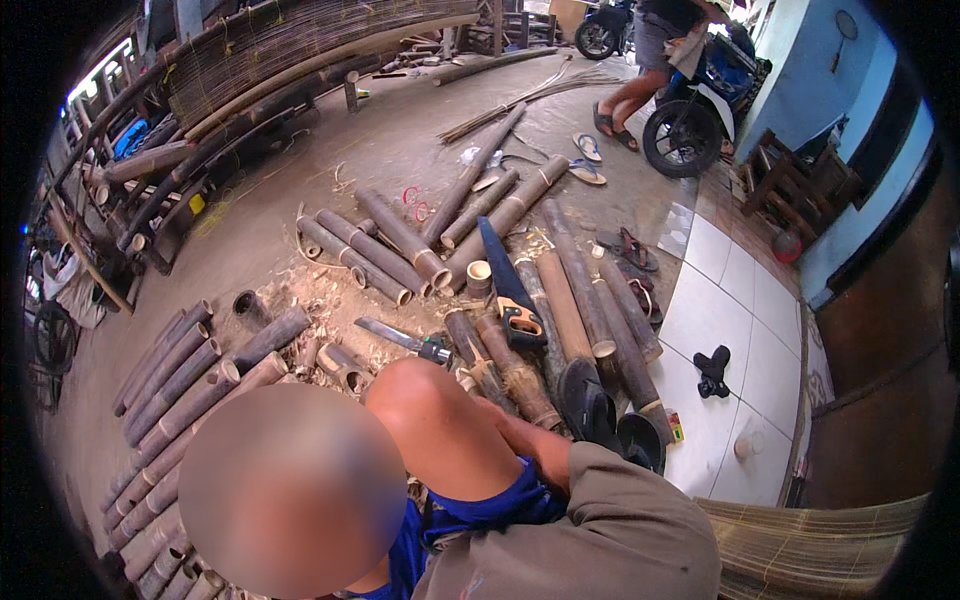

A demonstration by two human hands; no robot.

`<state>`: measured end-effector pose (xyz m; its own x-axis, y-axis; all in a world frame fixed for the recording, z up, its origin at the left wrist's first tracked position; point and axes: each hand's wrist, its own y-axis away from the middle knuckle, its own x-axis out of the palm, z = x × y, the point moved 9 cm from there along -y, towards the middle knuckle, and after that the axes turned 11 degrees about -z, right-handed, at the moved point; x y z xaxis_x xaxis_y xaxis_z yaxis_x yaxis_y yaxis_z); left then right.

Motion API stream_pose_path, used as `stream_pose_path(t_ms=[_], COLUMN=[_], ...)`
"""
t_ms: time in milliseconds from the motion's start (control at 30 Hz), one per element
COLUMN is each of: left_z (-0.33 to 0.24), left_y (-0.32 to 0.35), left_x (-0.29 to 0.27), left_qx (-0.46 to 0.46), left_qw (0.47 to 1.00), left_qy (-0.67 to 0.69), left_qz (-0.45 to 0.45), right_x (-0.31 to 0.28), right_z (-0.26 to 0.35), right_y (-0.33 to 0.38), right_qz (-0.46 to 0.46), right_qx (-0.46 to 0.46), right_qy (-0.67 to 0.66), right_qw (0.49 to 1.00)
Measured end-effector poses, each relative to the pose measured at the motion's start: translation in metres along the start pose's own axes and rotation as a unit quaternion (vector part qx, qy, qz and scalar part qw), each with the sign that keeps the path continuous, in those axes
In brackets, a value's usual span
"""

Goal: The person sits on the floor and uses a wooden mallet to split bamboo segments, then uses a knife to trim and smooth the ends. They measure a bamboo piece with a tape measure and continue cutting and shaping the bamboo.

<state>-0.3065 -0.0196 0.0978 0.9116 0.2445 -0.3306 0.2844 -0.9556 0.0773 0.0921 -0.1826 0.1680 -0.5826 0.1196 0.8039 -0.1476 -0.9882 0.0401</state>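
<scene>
Where bamboo poles [575, 300] lie, perhaps a handsaw [508, 285].

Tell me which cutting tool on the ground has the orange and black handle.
The hand saw, lying across the bamboo poles; its blade is dark blue. The knife beside it has a bare metal blade and dark handle.

Both hands are out of sight, the right forearm [530, 450] vanishing behind the raised knee [430, 410], so what they hold cannot be told. A blurred patch [290, 490] covers the lower left and the bamboo poles [170, 400] run under it, while the standing person [660, 50] by the motorbike [700, 100] is cut off above the waist by the top edge. The small dark object [712, 372] on the white tiles [730, 300] is perhaps a glove, too small to tell.
</scene>
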Motion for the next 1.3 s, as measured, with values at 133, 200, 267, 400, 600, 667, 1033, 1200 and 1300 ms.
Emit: stream_pose_path(t_ms=[133, 200, 267, 400, 600, 667, 1033, 1200, 1300], left_z=[-0.049, -0.062, -0.075, -0.096, -0.111, -0.094, -0.134, -0.135, -0.144], left_y=[0.007, 0.008, 0.008, 0.009, 0.008, 0.007, 0.024, 0.019, 0.026], left_x=[-0.024, -0.031, -0.036, -0.036, -0.046, -0.034, -0.041, -0.037, -0.038], left_qx=[0.003, 0.008, 0.018, 0.038, 0.066, 0.036, 0.099, 0.115, 0.119], left_qw=[0.996, 0.992, 0.988, 0.981, 0.972, 0.968, 0.977, 0.972, 0.968], left_qy=[0.093, 0.124, 0.153, 0.188, 0.223, 0.248, 0.188, 0.206, 0.221], left_qz=[-0.005, 0.001, 0.01, 0.025, 0.013, 0.014, -0.017, -0.003, -0.009], right_x=[0.014, 0.017, 0.022, 0.023, -0.052, -0.151, -0.25, -0.264, -0.259], right_z=[0.004, 0.004, 0.004, 0.006, 0.012, 0.019, 0.06, 0.044, 0.037], right_y=[-0.007, -0.011, -0.016, -0.026, -0.057, -0.039, 0.151, 0.168, 0.158], right_qz=[0.021, 0.028, 0.037, 0.038, -0.116, -0.281, -0.496, -0.515, -0.504], right_qx=[0.001, 0.0, 0.0, 0.002, -0.003, 0.03, -0.019, 0.005, 0.027], right_qy=[-0.005, -0.008, -0.01, -0.001, 0.207, 0.41, 0.747, 0.709, 0.736], right_qw=[1.0, 1.0, 0.999, 0.999, 0.971, 0.867, 0.442, 0.482, 0.451])
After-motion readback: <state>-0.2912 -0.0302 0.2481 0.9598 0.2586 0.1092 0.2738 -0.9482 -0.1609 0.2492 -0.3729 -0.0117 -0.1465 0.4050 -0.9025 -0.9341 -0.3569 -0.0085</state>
